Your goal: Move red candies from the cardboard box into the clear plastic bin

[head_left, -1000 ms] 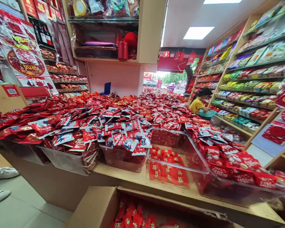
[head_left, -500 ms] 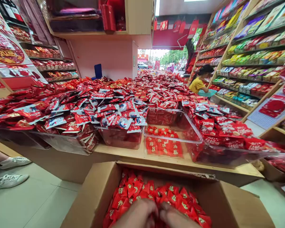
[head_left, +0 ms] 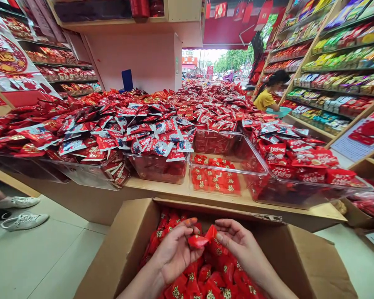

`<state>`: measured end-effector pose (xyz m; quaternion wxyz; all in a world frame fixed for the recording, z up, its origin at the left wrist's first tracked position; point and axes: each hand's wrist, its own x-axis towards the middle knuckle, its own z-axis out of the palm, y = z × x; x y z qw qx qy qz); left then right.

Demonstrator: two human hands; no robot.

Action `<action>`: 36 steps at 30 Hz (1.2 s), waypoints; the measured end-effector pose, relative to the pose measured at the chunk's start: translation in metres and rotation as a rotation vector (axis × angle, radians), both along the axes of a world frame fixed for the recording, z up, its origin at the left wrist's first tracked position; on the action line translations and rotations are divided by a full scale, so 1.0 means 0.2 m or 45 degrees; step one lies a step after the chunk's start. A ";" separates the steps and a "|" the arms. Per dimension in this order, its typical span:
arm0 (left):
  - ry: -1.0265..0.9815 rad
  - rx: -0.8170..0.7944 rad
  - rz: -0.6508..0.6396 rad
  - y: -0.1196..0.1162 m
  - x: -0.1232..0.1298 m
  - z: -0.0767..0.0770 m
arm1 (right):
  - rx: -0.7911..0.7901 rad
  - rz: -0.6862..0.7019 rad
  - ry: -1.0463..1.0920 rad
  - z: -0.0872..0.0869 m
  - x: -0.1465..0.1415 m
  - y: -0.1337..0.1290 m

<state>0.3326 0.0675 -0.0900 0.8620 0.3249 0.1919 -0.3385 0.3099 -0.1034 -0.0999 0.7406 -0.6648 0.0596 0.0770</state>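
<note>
Both my hands are raised above an open cardboard box (head_left: 314,257) filled with small red wrapped candies (head_left: 210,282) printed in gold. A red wrapped candy (head_left: 198,241) lies in the curled fingers of my left hand (head_left: 176,251), palm turned up. My right hand (head_left: 241,241) pinches a red wrapper piece (head_left: 211,233) between thumb and fingers, right beside that candy. Whether these are two candies or parts of one, I cannot tell. Just beyond the box, a clear plastic bin (head_left: 230,171) on the wooden display holds a thin layer of similar red candies (head_left: 216,182).
Neighbouring clear bins are heaped with red snack packets (head_left: 156,137) on the left and more packets (head_left: 299,162) on the right. A person in a yellow top (head_left: 264,99) is by the right-hand shelves (head_left: 339,70). White shoes (head_left: 25,222) show at the left.
My hands have risen out of the candies in the box and moved apart, with red candy between them. The view has tilted downward slightly.
</note>
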 end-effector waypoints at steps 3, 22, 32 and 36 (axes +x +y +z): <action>-0.007 0.031 -0.091 -0.06 -0.04 -0.02 | 0.177 -0.089 0.026 -0.01 -0.01 0.04; -0.767 0.667 -0.045 -0.09 -0.06 -0.03 | -0.073 -0.065 -0.185 -0.01 -0.07 0.07; -0.980 0.791 -0.026 -0.07 -0.03 -0.04 | -0.163 -0.119 -0.173 0.03 -0.05 0.06; -0.750 0.750 0.026 -0.09 -0.04 -0.02 | -0.182 -0.156 -0.206 0.03 -0.05 0.06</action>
